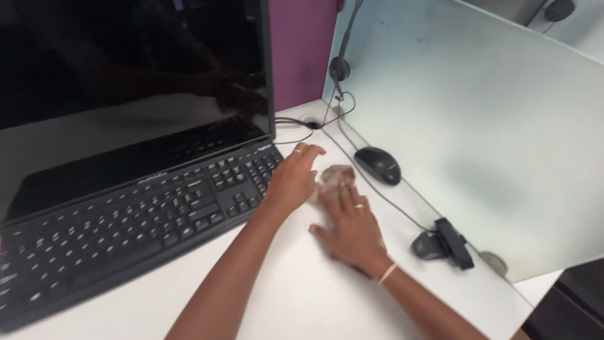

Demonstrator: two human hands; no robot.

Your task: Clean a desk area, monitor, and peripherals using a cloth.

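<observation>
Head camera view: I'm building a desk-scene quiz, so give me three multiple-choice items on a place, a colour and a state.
1. Where does the black oval computer mouse lie?
A. right of the black keyboard
B. on the keyboard
C. behind the monitor

2. What colour is the wall strip behind the dark flat monitor?
A. green
B. purple
C. yellow

3. How is the monitor's screen?
A. dark
B. showing a picture
C. cracked

Answers: 1 A, it sits beyond the right hand; 2 B, purple beside the frosted partition; 3 A, only reflections show.

Crumpled wad (336, 176) half under the right hand (351, 230), motion-blurred; keyboard (126, 226) cut off at left edge.
</observation>
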